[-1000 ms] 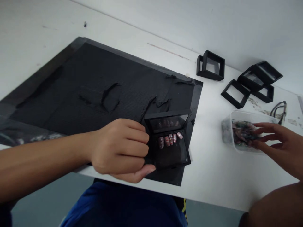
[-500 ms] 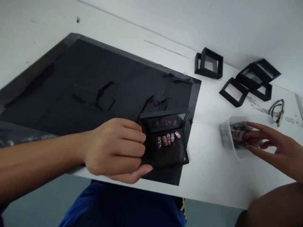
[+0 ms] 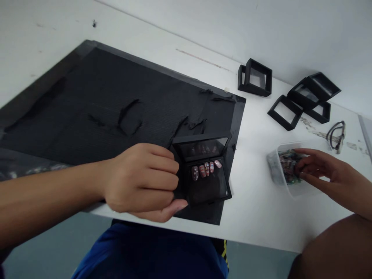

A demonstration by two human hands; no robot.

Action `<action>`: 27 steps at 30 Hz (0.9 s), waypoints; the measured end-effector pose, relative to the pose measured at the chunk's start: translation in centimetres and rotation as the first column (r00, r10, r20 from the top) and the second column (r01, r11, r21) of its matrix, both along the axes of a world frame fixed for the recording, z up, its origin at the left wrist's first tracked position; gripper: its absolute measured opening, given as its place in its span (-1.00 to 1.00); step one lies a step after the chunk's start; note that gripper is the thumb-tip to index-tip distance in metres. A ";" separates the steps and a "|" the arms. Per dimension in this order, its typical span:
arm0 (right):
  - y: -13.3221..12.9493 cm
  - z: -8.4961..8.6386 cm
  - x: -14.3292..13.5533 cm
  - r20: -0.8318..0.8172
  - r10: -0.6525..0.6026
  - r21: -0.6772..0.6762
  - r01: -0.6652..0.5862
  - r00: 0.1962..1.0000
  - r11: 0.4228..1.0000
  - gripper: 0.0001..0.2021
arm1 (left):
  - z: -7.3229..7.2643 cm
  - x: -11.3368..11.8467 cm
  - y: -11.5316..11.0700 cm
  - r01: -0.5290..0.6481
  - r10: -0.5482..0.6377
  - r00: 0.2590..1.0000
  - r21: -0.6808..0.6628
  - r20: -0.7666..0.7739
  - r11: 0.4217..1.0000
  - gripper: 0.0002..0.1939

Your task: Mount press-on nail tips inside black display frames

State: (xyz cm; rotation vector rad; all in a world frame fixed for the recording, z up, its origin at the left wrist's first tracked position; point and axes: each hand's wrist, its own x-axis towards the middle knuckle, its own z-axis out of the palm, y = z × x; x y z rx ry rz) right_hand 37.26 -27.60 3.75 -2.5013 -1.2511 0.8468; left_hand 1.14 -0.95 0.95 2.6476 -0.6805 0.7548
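My left hand (image 3: 142, 180) is curled closed at the left side of an open black case (image 3: 207, 190); whether anything is inside the fingers is hidden. Several patterned false nails (image 3: 202, 171) lie in a row in the case's lower half, and its raised lid (image 3: 200, 149) reflects them. At the right, my right hand (image 3: 318, 166) reaches into a clear plastic tub (image 3: 277, 174) of small glossy pieces (image 3: 287, 166). Its thumb and fingertips come together over the pieces, and what they pinch is too small to make out.
Beneath the case is a large black mat (image 3: 116, 97) with torn patches. Black frames (image 3: 258, 77) stand at the back of the white table (image 3: 255, 217), with several more (image 3: 308, 95) stacked to their right. A pair of glasses (image 3: 337, 135) lies behind the tub.
My right hand has moved slightly left in the tub, and its fingertips have drawn closer together. The pieces there have shifted. My left hand and the nails look the same.
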 end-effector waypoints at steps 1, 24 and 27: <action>-0.1 0.0 0.2 0.002 0.002 0.001 -0.002 1.000 1.000 -0.35 | 0.0 0.0 0.0 -0.005 0.005 1.000 -0.005 -0.003 1.000 -0.64; 0.5 0.6 -0.6 0.083 0.033 0.071 -0.039 0.996 0.997 -0.38 | 0.5 0.2 -0.2 -0.003 0.003 1.000 0.014 0.002 1.000 -0.60; 0.2 0.6 -0.4 0.140 0.019 0.130 -0.038 0.990 0.991 -0.45 | 0.5 0.1 -0.2 -0.010 0.010 1.000 0.016 -0.007 1.000 -0.58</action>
